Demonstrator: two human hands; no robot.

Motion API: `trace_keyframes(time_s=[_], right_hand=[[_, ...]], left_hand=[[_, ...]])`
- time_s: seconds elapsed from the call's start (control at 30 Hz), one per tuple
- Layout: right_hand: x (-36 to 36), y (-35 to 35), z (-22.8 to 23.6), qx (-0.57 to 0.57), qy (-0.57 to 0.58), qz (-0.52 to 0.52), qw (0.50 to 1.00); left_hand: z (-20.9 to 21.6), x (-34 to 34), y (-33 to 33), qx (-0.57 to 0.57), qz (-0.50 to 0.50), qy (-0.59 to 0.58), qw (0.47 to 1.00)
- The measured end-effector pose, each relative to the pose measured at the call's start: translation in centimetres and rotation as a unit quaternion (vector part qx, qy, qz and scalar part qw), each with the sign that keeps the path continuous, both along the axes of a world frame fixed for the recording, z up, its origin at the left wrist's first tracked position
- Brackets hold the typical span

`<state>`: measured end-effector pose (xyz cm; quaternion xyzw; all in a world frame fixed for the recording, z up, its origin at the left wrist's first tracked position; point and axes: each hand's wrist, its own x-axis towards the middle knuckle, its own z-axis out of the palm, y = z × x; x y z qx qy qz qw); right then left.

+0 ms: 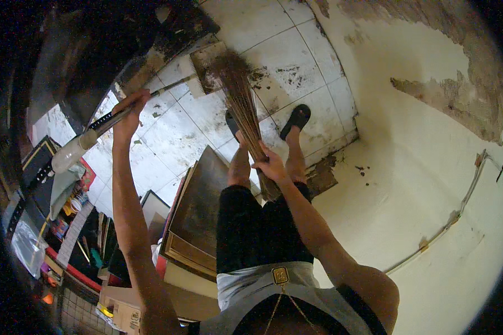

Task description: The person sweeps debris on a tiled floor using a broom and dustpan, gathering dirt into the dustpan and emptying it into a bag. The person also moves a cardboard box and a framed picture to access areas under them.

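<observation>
My left hand (131, 109) is closed around the thin long handle of a dustpan (205, 60) with a toothed edge, which lies on the tiles ahead of me. My right hand (273, 166) grips a bundled stick broom (241, 103) near its lower end. The broom's bristles fan out at the far end, over the right side of the dustpan, partly covering it. Dark crumbs of dirt (289, 73) are scattered on the tiles to the right of the bristles. I cannot tell whether the bristles touch the floor.
White floor tiles (184, 124) are stained and strewn with bits. A brown wooden panel (198, 201) stands left of my legs. Cluttered items and a cardboard box (123, 309) fill the lower left. At right rises a wall (408, 184) with peeling paint and a pipe (451, 225).
</observation>
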<state>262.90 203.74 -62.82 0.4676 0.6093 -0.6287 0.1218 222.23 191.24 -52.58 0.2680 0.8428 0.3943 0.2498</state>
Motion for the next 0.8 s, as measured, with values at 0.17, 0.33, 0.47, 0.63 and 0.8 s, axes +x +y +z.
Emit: trace_keyframes(time_s=[0.17,0.33,0.47,0.63,0.8], right_hand=[[9.9,5.1,5.9,-0.092,-0.081,-0.120,0.985],[17.4,11.1,5.1,-0.088,-0.055,-0.292,0.951],[12.9,9.0,-4.6,0.153,-0.183,-0.152,0.959],[1.0,-3.5,-9.6,-0.031,-0.143,-0.074,0.986],[-4.2,-8.1,-1.9,0.249,0.047,0.021,0.967]], left_hand=[[0.5,-1.2,-2.4,-0.050,-0.035,0.050,0.997],[0.5,-3.7,-3.7,-0.032,-0.008,-0.011,0.999],[-0.6,-3.9,-3.0,-0.058,-0.059,0.029,0.996],[-1.9,-2.6,-1.4,-0.026,-0.083,-0.002,0.996],[-1.8,-1.5,-1.0,-0.021,-0.064,0.019,0.998]])
